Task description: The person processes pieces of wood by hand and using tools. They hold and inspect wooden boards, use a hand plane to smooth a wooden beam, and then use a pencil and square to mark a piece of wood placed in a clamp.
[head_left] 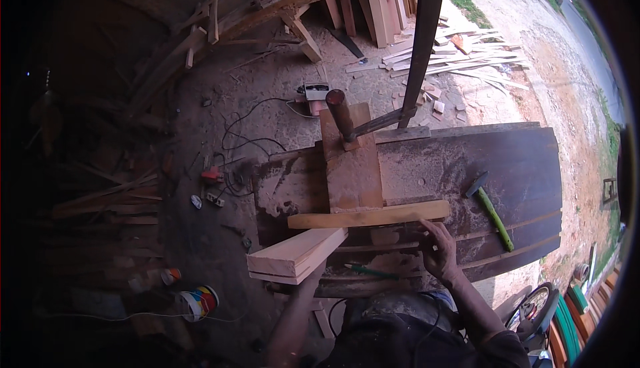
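Note:
My left hand (316, 276) grips a pair of pale wooden boards (297, 256) stacked one on the other, tilted over the near left side of the workbench (467, 161). The boards hide most of its fingers. A long, slightly curved yellowish wooden piece (370, 217) lies across the bench beyond them. Close to that piece's right end is my right hand (438, 249), fingers apart and bent, the tips at its near edge. A bar clamp (342, 116) with a round handle stands over a wooden block (353, 181) behind the piece.
A hammer with a green handle (495, 220) lies on the bench's right side, and a green pencil-like tool (370, 272) near its front. Cables and a power tool (313, 98) lie on the floor beyond. Offcuts (460, 58) are heaped far right; a paint bucket (200, 303) stands left.

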Motion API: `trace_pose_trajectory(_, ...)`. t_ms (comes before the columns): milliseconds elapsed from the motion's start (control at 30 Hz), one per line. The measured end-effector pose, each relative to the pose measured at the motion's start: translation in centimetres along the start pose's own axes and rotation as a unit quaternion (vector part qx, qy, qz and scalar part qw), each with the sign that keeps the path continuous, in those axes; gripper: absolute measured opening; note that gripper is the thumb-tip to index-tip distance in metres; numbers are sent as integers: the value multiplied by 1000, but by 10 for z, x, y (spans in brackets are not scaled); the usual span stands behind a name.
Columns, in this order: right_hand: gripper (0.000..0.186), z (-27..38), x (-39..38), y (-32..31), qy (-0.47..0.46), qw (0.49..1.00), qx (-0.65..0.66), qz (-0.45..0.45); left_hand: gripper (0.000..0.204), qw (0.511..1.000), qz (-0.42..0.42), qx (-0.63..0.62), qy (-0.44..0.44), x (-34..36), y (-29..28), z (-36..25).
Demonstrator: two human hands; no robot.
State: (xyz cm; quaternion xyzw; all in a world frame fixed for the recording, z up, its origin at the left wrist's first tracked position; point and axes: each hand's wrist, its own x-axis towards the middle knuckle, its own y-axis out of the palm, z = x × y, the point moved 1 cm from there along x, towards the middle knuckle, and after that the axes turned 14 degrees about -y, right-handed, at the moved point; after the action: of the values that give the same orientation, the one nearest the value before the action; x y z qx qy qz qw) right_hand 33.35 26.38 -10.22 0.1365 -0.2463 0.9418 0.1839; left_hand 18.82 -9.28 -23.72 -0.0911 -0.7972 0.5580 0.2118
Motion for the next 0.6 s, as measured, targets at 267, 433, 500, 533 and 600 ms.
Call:
trace_pose_trajectory(267,53,-9,-2,1,-11,1000,-7,21,37,1000,-4,8,25,5,6,1)
trace_pose_trajectory(433,45,-16,-7,-12,-30,998,-53,10,37,998,43,41,-21,-4,10,5)
trace_pose_trajectory(500,40,-21,-4,-24,-32,990,-125,-61,36,998,48,12,-38,-2,9,1)
trace_pose_trajectory(533,38,-27,-6,-31,-11,979,-178,-96,35,997,58,19,-39,6,1,-11)
trace_pose_trajectory(600,43,-35,-9,-50,44,950,-298,-84,35,997,58,50,-28,14,-5,-24)
